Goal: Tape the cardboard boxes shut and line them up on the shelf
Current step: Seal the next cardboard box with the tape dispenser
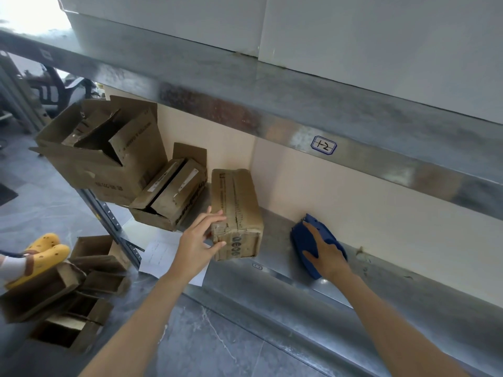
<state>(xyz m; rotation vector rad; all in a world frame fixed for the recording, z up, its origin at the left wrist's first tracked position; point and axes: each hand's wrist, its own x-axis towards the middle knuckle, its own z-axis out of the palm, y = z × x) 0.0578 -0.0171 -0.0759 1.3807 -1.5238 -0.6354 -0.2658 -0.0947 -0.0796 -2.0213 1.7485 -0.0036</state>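
A closed brown cardboard box (236, 213) lies on the metal shelf (285, 270), its near end facing me. My left hand (200, 242) grips that near left corner, thumb on the front face and fingers on top. To the right, a blue tape dispenser (307, 240) rests on the shelf near the back wall, and my right hand (325, 254) lies on top of it with fingers closing around it. Left of the closed box sit a medium box with open flaps (168, 197) and a large open box (100, 151).
An upper metal shelf (272, 104) with a blue "1-2" label (323, 144) overhangs the work area. Several open small boxes (68, 289) lie on the grey floor at lower left beside a person's yellow shoes (45, 251). A white paper sheet (163, 254) lies below the shelf edge.
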